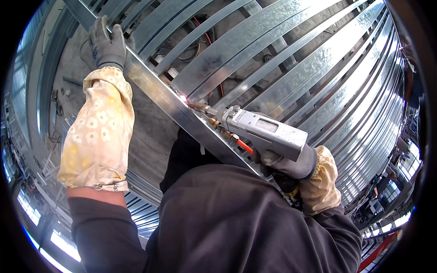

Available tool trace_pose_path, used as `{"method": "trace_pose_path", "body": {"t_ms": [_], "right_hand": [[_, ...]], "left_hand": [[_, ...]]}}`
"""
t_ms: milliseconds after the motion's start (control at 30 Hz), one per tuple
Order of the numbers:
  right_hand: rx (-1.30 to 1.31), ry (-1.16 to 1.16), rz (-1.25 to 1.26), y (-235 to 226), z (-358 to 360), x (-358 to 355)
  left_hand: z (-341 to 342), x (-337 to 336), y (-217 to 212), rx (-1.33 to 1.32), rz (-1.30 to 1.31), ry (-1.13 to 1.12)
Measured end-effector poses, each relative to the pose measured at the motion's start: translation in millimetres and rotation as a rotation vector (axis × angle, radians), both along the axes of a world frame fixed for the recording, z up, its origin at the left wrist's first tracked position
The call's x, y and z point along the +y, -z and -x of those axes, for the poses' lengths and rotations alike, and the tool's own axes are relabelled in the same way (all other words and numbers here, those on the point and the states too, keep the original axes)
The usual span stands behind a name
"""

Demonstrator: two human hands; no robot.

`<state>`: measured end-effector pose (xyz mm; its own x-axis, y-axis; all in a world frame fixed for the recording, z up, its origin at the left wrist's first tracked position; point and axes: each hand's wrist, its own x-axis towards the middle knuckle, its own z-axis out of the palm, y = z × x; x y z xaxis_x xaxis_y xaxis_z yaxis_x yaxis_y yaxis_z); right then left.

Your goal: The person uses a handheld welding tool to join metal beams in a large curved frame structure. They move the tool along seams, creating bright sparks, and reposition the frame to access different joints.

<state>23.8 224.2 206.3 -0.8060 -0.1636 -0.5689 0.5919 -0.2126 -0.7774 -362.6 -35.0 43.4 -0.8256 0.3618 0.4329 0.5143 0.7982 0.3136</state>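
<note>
My right hand (291, 164), in a grey glove, is closed around the grip of a silver handheld laser welding gun (266, 131). An orange-red hose (245, 146) joins a brass fitting at the gun's side. Its copper nozzle (196, 106) points left, where a bright pinkish glow (183, 98) shows at the joint between a long galvanized rail (157, 95) and the cross slats (214, 77). At the upper left my gloved left hand (108, 44) rests on the rail, fingers stretched out and thumb apart. Pale patterned sleeve covers wrap both forearms.
Many parallel metal slats (337, 63) spread away to the right. Cables and a red hose (221, 88) lie on the concrete floor (145, 145) below the frame. More long metal profiles (48, 68) stand at the far left. Workshop windows (411, 159) show at the right rim.
</note>
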Motion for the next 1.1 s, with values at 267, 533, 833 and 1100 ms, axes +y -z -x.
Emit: {"method": "trace_pose_path", "body": {"t_ms": [267,533,833,1100], "right_hand": [[0.097,-0.048,-0.114,9.2,-1.6,1.6],[0.084,-0.01,-0.047,9.9,-3.0,1.2],[-0.108,0.073,0.11,8.8,-7.1,3.8],[-0.068,0.026,0.083,13.2,-9.5,6.7]], "left_hand": [[3.3,-4.6,4.9,0.027,0.033,-0.01],[5.3,-4.9,2.7,0.003,0.033,0.017],[2.8,-5.5,2.6,0.015,0.007,0.021],[3.2,-4.8,0.4,-0.001,0.015,0.022]]}}
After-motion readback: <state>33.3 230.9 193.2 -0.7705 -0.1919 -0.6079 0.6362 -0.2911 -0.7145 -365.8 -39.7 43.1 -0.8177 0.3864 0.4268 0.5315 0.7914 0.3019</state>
